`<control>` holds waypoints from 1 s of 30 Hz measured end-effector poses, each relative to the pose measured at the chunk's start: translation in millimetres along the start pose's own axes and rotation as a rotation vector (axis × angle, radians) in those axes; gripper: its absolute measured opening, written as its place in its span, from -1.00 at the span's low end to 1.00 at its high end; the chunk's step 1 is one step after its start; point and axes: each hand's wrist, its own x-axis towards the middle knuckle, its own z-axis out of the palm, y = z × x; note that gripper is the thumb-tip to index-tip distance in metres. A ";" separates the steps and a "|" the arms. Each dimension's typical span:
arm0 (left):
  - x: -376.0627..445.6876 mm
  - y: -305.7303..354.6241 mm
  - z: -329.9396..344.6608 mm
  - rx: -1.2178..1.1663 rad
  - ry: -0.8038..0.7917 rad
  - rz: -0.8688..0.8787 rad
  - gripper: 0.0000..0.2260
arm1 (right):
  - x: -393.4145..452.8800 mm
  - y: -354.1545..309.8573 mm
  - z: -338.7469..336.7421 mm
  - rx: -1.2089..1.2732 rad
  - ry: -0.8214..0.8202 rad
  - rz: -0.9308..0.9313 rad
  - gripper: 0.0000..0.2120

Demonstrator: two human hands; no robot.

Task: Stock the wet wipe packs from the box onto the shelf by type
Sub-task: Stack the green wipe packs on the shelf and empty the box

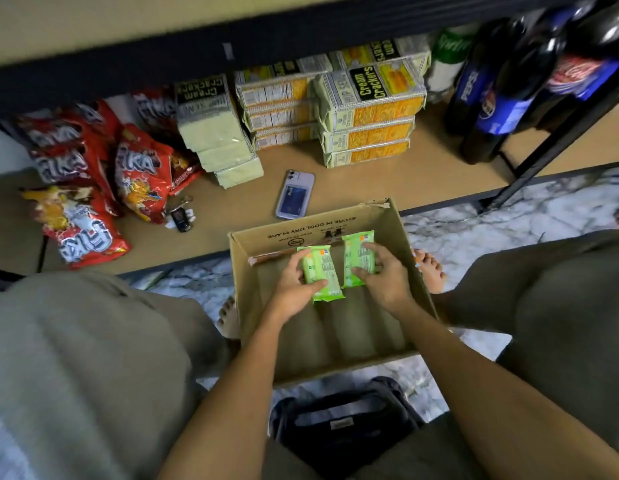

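Both hands down inside the open cardboard box [398,244], each gripping one green wet wipe pack. Left hand [297,289] curled round the left pack [320,275], thumb across its near end, fingers along its left edge. Right hand [380,271] curled round the right pack [358,258], fingers over its top, thumb against its inner edge. Two packs counted, side by side with a narrow gap between, both over the far half of the box. Near half of the box floor bare cardboard, with room around the hands up to the side walls. One strip of brown tape [270,259] hanging along the far left inside wall.

Box standing on the marbled floor [474,220], its far wall against the front edge of the shelf [439,174]. On the shelf: red snack bags [138,174] in a heap at the left end, stacks of cracker packs [367,133] toward the back middle, dark soda bottles [491,102] at the right end beside the upright post. One phone [295,195] flat near the front edge just beyond the box, one set of keys [180,216] to its left. Bare shelf board open between phone and cracker stacks. Dark bag [346,420] on the floor at the near side of the box.
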 end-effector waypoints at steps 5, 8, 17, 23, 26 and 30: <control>-18.9 23.6 -8.6 0.010 -0.007 0.081 -0.35 | -10.8 -23.1 -10.8 0.016 0.025 -0.069 -0.48; -28.2 39.9 -13.4 0.004 0.014 0.133 -0.33 | -19.0 -37.9 -13.6 0.061 0.062 -0.121 -0.47; -60.3 90.3 -36.0 0.045 0.016 0.275 -0.32 | -42.3 -83.8 -20.7 0.169 0.081 -0.313 -0.49; -84.9 137.9 -50.7 0.139 -0.021 0.396 -0.36 | -50.2 -126.1 -37.1 0.226 0.037 -0.411 -0.50; -95.3 162.5 -58.0 0.181 -0.028 0.472 -0.33 | -55.2 -153.3 -49.0 0.226 0.048 -0.499 -0.51; -107.6 195.0 -65.0 0.194 -0.023 0.569 -0.32 | -59.4 -186.6 -63.5 0.257 0.076 -0.579 -0.53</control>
